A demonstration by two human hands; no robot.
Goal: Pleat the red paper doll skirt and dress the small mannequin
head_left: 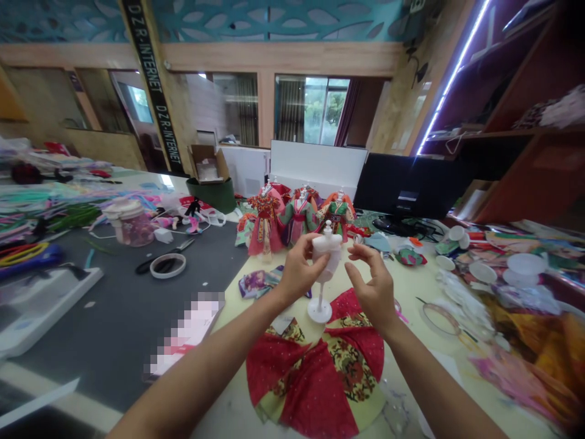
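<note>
A small white doll mannequin [327, 245] on a thin post with a round base stands upright in front of me. My left hand [299, 268] grips its torso from the left side. Just right of the torso, my right hand [371, 281] is raised with curved fingers spread apart and nothing between them. On the table below lies a red doll skirt [315, 378] with gold patterned panels, spread in a fan close to the mannequin's base. Behind the mannequin stand several small dressed forms, among them a green and pink costume [298, 218].
A dark cutting mat at left bears scissors [176, 251], a tape roll [167, 266] and a lidded jar [130, 225]. A black monitor [406, 189] stands at back right. Fabric scraps [539, 341] and an embroidery hoop [441, 318] lie at right.
</note>
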